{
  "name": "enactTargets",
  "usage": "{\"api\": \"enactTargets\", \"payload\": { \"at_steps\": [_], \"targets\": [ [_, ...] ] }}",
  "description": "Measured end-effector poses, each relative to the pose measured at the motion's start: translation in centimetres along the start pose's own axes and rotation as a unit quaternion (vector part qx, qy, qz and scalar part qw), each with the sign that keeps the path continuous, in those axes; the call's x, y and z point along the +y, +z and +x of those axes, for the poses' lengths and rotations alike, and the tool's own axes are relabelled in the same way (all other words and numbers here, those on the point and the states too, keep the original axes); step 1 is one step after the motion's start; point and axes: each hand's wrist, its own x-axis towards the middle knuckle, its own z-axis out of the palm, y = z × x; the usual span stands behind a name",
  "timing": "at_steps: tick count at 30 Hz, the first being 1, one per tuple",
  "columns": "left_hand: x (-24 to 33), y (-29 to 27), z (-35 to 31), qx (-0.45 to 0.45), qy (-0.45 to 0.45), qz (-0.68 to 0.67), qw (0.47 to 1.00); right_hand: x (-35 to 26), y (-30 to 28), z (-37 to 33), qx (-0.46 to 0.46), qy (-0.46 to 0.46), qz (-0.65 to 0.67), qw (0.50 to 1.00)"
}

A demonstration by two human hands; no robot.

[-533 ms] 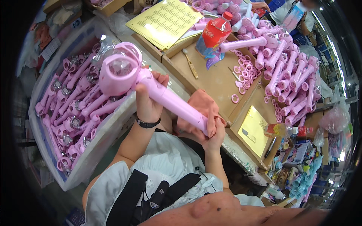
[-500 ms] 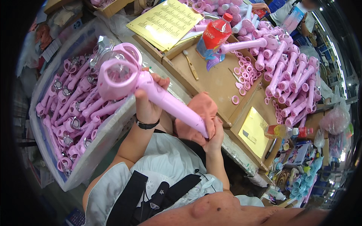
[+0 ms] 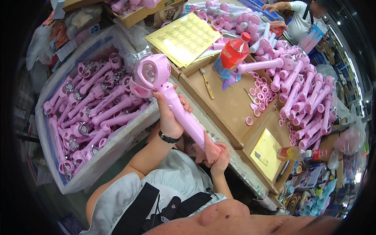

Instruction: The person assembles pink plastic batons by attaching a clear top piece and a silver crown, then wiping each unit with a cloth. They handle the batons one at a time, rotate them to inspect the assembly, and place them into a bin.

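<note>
The right hand (image 3: 220, 159) is pinching a salmon-pink cloth (image 3: 212, 150) round the near end of a pink toy wand (image 3: 188, 124); the cloth, bunching less loosely than a moment ago, is now wrapping that end more closely. Farther left, the left hand (image 3: 170, 122) is curling round the wand's neck, its open-framed head projecting beyond the grip, near the wand-filled crate (image 3: 117, 157).

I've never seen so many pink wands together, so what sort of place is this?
Probably a small factory or workshop: a bin holds many matching pink wands, loose pink rings lie in a cardboard tray, and another person is in the background.
</note>
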Motion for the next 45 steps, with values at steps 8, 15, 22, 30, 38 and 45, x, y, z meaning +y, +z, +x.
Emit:
{"api": "enactTargets", "payload": {
  "at_steps": [8,15,22,30,38,45],
  "targets": [
    [6.0,-0.9,2.3,-0.146,-0.105,0.226,0.958,-4.5,-1.7,3.6,0.063,0.194,0.358,0.911],
    [2.7,-2.0,-1.4,-0.211,-0.425,0.231,0.85,-7.9,2.0,6.5,-0.007,-0.419,-0.275,0.866],
    [1.6,-2.4,-3.3,-0.24,-0.426,0.238,0.839,-6.4,3.9,9.4,0.004,-0.192,0.033,0.981],
    [1.6,-1.1,-4.0,-0.171,-0.408,0.298,0.846,-6.0,3.5,7.6,0.023,-0.387,-0.26,0.884],
    [1.4,-0.1,-4.9,-0.23,-0.048,0.651,0.722,-4.8,9.0,4.0,0.139,-0.198,0.02,0.97],
    [1.8,0.1,-6.5,-0.272,0.021,0.676,0.685,-5.8,4.0,8.1,-0.054,-0.009,0.393,0.918]
  ]
}}
